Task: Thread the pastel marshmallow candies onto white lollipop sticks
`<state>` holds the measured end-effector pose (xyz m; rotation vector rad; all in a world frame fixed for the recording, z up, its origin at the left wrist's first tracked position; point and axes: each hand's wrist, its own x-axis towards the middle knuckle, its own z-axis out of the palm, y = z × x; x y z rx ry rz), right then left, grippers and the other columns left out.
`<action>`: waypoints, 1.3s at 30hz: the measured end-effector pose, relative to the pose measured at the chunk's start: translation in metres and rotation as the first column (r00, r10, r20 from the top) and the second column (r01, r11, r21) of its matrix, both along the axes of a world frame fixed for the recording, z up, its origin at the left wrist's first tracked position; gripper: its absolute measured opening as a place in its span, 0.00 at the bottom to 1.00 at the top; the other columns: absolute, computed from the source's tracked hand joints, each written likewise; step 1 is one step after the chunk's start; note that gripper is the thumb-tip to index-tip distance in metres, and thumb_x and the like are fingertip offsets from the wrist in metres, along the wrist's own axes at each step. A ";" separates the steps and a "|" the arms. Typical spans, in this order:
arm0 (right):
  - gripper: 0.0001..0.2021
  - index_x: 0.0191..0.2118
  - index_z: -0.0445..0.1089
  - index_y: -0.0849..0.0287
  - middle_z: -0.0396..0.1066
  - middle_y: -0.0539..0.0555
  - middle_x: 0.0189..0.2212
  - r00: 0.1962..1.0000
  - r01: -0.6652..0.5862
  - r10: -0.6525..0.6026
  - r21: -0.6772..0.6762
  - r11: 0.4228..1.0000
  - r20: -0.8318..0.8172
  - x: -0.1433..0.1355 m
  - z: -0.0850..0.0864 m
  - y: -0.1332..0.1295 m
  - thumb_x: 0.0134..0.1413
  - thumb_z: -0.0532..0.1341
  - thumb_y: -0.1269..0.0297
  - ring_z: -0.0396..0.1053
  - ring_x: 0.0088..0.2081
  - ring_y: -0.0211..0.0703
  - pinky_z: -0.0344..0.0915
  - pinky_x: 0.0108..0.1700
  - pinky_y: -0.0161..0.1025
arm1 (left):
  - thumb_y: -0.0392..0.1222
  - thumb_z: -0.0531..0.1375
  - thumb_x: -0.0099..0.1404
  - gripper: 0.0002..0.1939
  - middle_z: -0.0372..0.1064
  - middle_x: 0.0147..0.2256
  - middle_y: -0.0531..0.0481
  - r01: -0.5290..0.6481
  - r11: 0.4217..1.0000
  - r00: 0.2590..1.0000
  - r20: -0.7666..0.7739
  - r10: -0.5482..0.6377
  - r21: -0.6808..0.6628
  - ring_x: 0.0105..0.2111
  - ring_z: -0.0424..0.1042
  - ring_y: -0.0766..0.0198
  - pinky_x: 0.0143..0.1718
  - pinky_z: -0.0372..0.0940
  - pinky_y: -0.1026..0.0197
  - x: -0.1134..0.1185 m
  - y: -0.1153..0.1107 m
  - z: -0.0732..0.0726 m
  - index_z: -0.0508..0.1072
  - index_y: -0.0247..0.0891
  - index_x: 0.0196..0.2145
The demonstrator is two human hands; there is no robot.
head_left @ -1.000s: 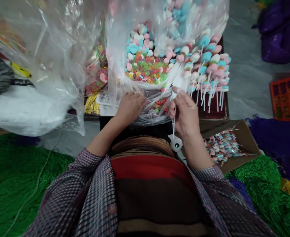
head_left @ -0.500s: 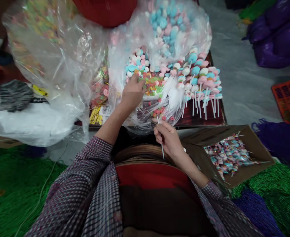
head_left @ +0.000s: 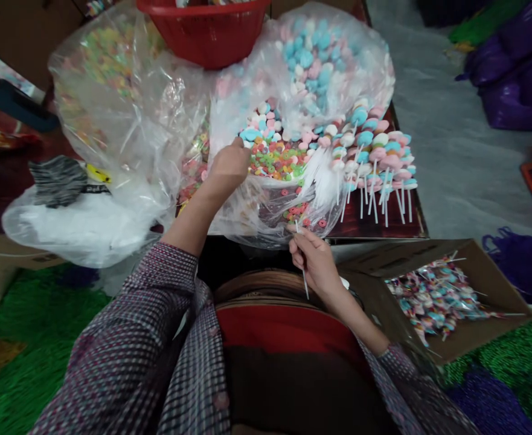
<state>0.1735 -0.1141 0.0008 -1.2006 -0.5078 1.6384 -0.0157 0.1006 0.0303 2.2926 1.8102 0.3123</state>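
Observation:
My right hand point(head_left: 313, 257) is closed on a thin white lollipop stick point(head_left: 305, 281), held nearly upright close to my body. Its upper end pokes out above my thumb with no candy visible on it. Over at the pile's left edge, my left hand point(head_left: 230, 164) is closed, fingers curled down and mostly hidden; what it pinches I cannot make out. Beside it lie small colourful ring candies point(head_left: 279, 160). Just beyond its fingers are pink, white and blue candies point(head_left: 266, 118). Loose white sticks point(head_left: 322, 175) lie right of the rings on clear plastic.
Finished candy skewers point(head_left: 378, 154) are stacked at the table's right edge. A cardboard box point(head_left: 496, 338) of wrapped candy sticks stands lower right. Large clear bags of candy point(head_left: 329, 54) and a red basin point(head_left: 206, 36) fill the back. A grey glove point(head_left: 57, 181) lies left.
My left hand has drawn back slightly to the left, off the ring candies, and its fingers have curled in. My right hand keeps the stick. The view has shifted a little.

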 end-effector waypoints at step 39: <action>0.11 0.39 0.81 0.52 0.73 0.50 0.31 0.848 -0.172 -0.091 0.432 0.885 0.523 -0.008 0.013 0.094 0.63 0.63 0.54 0.70 0.37 0.41 0.67 0.38 0.37 | 0.46 0.72 0.61 0.11 0.79 0.35 0.54 0.183 0.904 0.049 0.922 0.384 -0.387 0.22 0.69 0.73 0.18 0.58 0.68 0.019 -0.084 -0.032 0.76 0.45 0.39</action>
